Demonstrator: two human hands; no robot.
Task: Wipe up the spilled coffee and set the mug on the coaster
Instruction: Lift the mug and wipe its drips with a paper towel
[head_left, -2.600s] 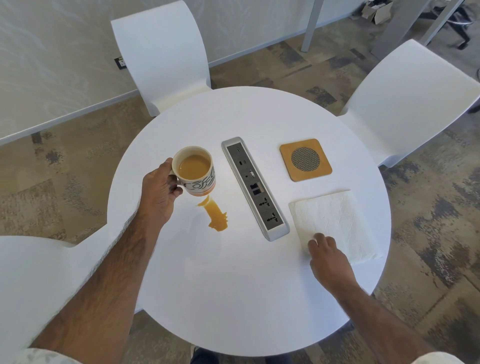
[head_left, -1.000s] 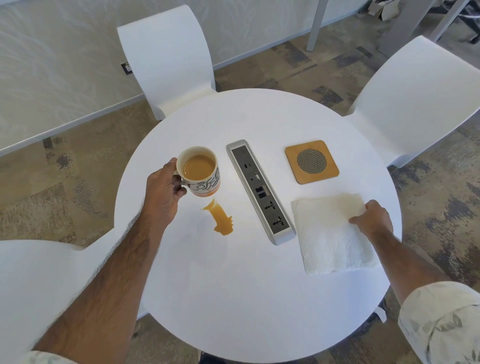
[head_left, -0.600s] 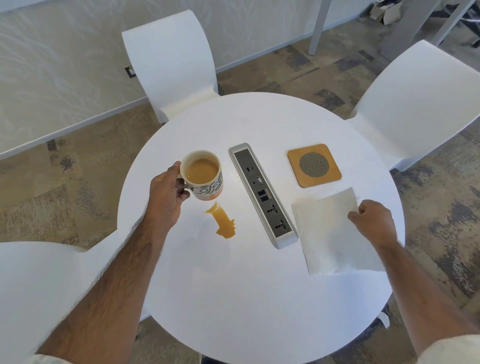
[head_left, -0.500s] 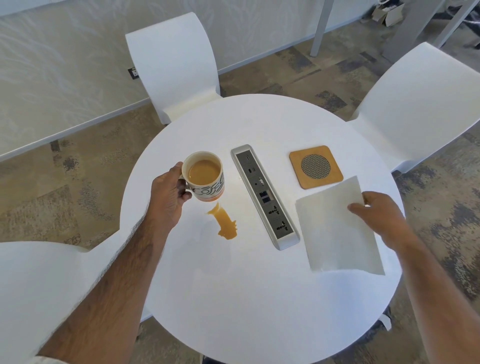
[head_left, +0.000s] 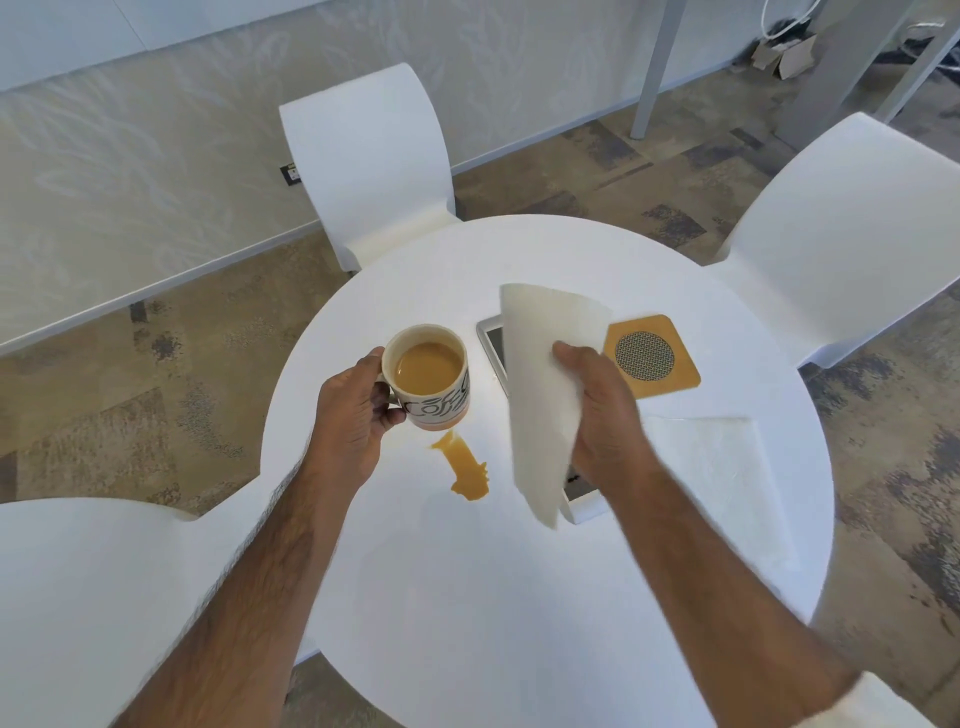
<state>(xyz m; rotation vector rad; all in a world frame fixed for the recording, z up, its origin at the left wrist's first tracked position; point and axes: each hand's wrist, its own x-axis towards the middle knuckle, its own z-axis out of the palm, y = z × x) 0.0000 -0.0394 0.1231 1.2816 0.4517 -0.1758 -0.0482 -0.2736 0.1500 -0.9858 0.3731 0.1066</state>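
With your left hand (head_left: 353, 415) gripping the mug (head_left: 428, 376) by its handle just beside the spilled coffee (head_left: 465, 465) on the worktop (head_left: 467, 597), and your right hand (head_left: 602, 415) pinching the raised paper towel (head_left: 545, 395), lay it flat and blot before wiping.

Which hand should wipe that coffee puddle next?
Right. The right hand holds a white paper towel sheet hanging just right of the tan coffee puddle. The left hand is occupied, gripping the handle of the coffee-filled cream mug.
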